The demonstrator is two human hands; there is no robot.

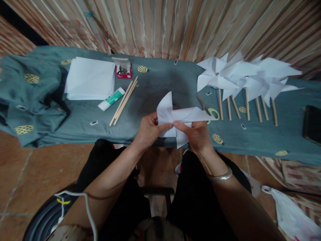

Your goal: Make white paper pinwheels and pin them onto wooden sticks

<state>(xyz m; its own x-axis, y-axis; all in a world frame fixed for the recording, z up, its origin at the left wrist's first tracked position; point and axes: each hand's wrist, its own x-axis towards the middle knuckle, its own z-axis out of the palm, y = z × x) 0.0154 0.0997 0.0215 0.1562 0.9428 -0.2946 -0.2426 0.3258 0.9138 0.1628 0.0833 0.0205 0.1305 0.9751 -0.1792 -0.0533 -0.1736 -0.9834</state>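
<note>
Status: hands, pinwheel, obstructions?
Left hand, right hand: both gripping. Paper pinwheel: folded, held near its centre. Scissors: close to right hand, partly hidden.

On my feed, a long surface (pixel 163 73) runs left to right, with a curtain (pixel 155 30) behind its far side. From the left I find bunched cloth (pixel 47 90), then a paper stack (pixel 90 78); an open box (pixel 125 75) with pins in it sits just right of the stack's far-right corner. A glue tube (pixel 112 99) lies by the stack's near-right corner, with sticks (pixel 126 101) just to its right. Near the middle, a paper pinwheel (pixel 165 113) is between the left grip (pixel 147 130) and the right grip (pixel 200 135). Scissors (pixel 213 113) lie just beyond the right grip. Farther right, pinwheels (pixel 233 70) overlap, their handles (pixel 247 107) toward the near side.
</note>
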